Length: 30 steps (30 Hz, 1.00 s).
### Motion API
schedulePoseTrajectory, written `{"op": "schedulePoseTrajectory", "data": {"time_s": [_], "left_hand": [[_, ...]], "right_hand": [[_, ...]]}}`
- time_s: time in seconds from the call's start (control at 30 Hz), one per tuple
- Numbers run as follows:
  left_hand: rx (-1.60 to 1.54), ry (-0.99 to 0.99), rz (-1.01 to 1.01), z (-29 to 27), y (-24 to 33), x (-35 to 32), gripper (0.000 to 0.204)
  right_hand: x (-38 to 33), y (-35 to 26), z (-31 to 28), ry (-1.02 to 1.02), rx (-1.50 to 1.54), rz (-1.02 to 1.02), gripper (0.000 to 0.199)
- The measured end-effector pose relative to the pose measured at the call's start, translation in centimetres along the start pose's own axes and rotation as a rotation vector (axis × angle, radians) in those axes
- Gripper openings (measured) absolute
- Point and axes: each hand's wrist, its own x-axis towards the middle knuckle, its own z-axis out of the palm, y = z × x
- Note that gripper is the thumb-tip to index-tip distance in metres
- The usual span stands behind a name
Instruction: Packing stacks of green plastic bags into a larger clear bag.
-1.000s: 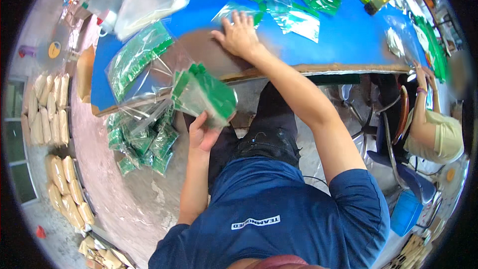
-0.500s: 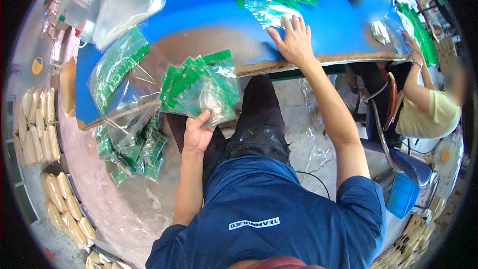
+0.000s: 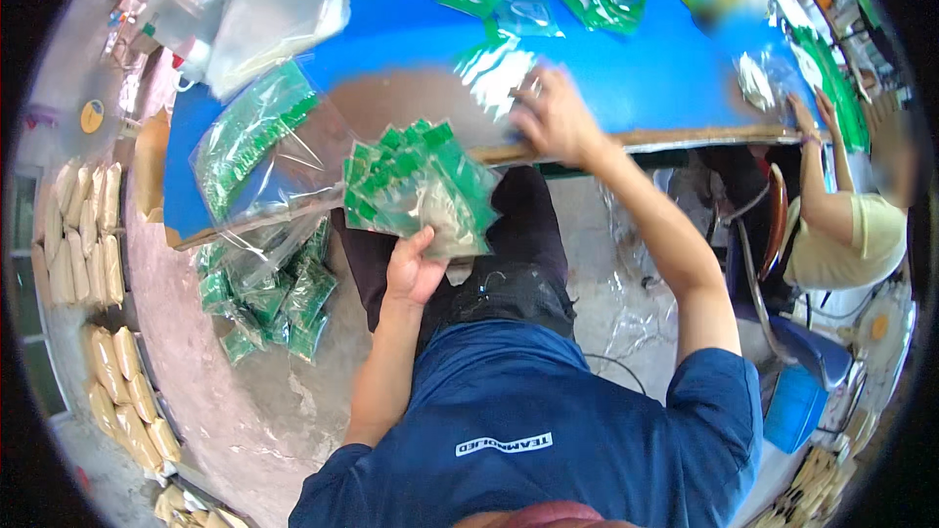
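Head view: likely light, slippery green packets (image 3: 419,181) are pinched by their near edge in the left hand (image 3: 415,269); right hand (image 3: 559,119) blurred, grip unclear.

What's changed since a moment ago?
The right hand has moved right, from another packet to the shiny packet, which has slid left and nearer the body; blur hides any grip. The first packet is gone from its spot. The green packets in the left hand are fanned wider. That hand still holds them; the clear bag at the blue table stayed put.
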Motion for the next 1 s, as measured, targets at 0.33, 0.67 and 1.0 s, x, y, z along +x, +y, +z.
{"op": "schedulePoseTrajectory", "data": {"time_s": [0.33, 0.67, 1.0], "left_hand": [[0.021, -0.068, -0.072, 1.1, -1.0, 2.0, 0.057], [-0.106, 0.011, 0.091, -0.3, 0.8, 0.0, 0.051], [0.168, 0.114, 0.244, -1.4, 2.1, -3.0, 0.060]], "right_hand": [[7.3, 12.1, 2.1, 0.227, -0.185, 0.161, 0.047], [9.4, -7.0, 1.4, -0.179, 0.375, -0.146, 0.028], [10.5, -4.6, 4.3, -0.047, 0.143, -0.281, 0.073]]}}
